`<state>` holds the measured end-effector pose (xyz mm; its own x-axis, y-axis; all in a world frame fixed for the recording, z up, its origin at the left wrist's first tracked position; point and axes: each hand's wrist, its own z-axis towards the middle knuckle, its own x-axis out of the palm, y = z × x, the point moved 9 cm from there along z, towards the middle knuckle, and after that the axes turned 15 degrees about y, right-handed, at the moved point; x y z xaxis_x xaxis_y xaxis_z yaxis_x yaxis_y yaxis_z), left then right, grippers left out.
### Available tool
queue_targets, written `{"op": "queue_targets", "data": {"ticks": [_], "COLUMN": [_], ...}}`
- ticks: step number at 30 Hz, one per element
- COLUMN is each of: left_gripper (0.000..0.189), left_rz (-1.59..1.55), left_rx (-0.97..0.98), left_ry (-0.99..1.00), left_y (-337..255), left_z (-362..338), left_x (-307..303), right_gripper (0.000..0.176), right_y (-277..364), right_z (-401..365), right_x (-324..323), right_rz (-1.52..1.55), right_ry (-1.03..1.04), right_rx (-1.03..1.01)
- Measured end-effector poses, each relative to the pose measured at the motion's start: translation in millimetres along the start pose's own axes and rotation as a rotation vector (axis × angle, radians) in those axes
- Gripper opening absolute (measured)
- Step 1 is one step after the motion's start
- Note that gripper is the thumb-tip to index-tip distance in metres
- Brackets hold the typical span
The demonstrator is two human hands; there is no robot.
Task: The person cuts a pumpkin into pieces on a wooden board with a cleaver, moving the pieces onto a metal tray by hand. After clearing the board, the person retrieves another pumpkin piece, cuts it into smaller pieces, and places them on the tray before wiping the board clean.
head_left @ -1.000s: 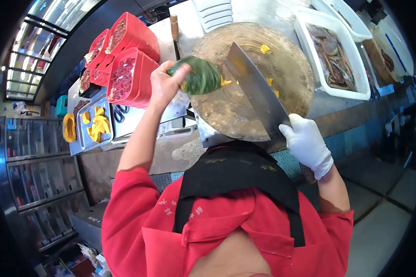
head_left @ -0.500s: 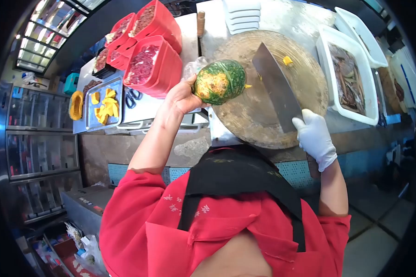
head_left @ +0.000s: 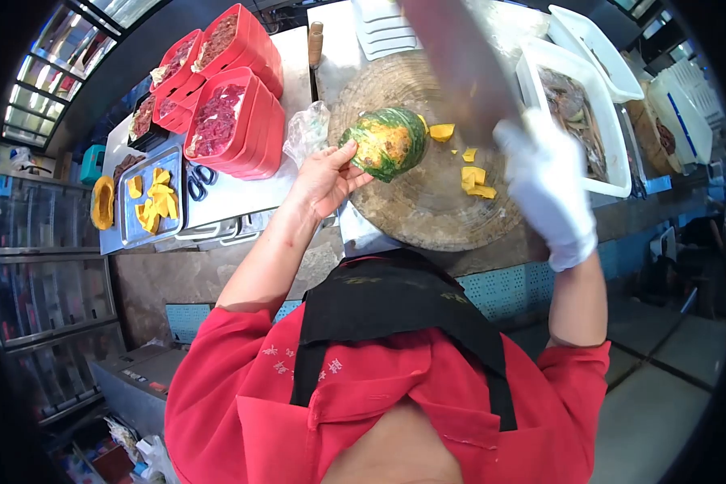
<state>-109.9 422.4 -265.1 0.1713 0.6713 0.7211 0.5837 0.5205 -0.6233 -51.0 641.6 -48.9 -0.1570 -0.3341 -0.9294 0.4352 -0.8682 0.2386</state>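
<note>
Over the left side of the round chopping block (head_left: 411, 222), the green pumpkin (head_left: 387, 153) sits at the fingertips of the left hand (head_left: 329, 179), whose grip is closed about its near left end, thumb on top; whether it rests on the wood or is lifted slightly cannot be told. A scraped, orange-yellow patch faces up. The right hand (head_left: 550, 181), in a white glove, has its grip clenched on a cleaver (head_left: 469, 68), both blurred, with the blade above the block's far right part. Between pumpkin and glove lie yellow pieces (head_left: 473, 176) on the block; one more lies just beside the pumpkin's right end. As for writing, small white characters mark the red jacket (head_left: 218, 379) and faint gold ones the black apron (head_left: 387, 310), all too small to read.
</note>
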Motion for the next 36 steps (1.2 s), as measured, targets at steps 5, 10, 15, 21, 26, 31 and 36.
{"op": "queue_targets", "data": {"ticks": [5, 10, 15, 21, 26, 31, 36], "left_gripper": [0.021, 0.022, 0.026, 0.042, 0.058, 0.05, 0.051], "left_rz": [0.111, 0.157, 0.159, 0.232, 0.328, 0.691, 0.872], "left_rx": [0.057, 0.052, 0.056, 0.219, 0.278, 0.367, 0.422], "left_ry": [-0.052, -0.051, -0.053, -0.173, -0.072, -0.149, -0.322], "left_y": [-4, 2, 1, -16, -19, -23, -23], "left_z": [-3, -2, 2, -8, 4, 1, -13], "left_x": [1, -3, -13, 9, 27, 16, 3], "right_gripper": [0.018, 0.015, 0.02, 0.021, 0.02, 0.012, 0.016], "right_y": [27, -13, -24, -31, 17, 54, 6], "right_z": [24, 6, 13, -5, 19, 18, -1], "right_x": [-82, 145, 138, 107, -12, -19, 133], "right_rz": [0.131, 0.14, 0.201, 0.267, 0.194, -0.009, 0.082], "right_ry": [-0.316, 0.636, 0.585, 0.435, -0.006, -0.057, 0.575], "right_rx": [0.208, 0.309, 0.225, 0.285, 0.172, 0.073, 0.221]}}
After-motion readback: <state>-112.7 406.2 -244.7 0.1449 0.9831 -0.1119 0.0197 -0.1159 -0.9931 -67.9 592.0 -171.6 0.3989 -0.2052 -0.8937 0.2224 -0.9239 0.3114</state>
